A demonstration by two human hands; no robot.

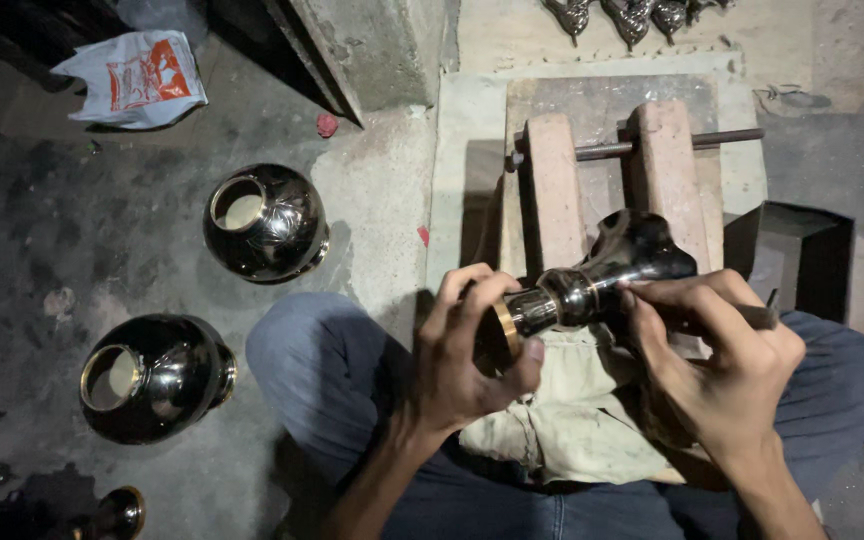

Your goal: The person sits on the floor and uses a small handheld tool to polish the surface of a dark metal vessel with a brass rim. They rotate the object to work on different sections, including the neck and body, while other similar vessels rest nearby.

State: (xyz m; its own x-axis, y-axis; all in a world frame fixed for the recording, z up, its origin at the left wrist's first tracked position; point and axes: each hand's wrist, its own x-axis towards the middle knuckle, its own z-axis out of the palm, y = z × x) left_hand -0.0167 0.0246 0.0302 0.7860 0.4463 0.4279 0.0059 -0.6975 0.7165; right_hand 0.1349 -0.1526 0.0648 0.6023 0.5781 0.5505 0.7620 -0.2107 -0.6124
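Note:
My left hand point(467, 350) grips the brass-rimmed neck of a shiny black metal vase point(612, 265) that lies on its side across my lap. The vase's rounded body rests between two wooden blocks point(552, 185). My right hand point(717, 365) holds a thin dark engraving tool point(757, 317), with its tip pressed against the vase's neck. A beige cloth point(577, 400) lies on my lap under the vase.
Two round black pots point(264, 222) point(152, 375) with brass rims sit on the concrete floor to my left. A metal rod point(612, 150) runs through the wooden blocks. A dark box point(802, 255) stands at right; a white plastic bag point(137, 75) lies far left.

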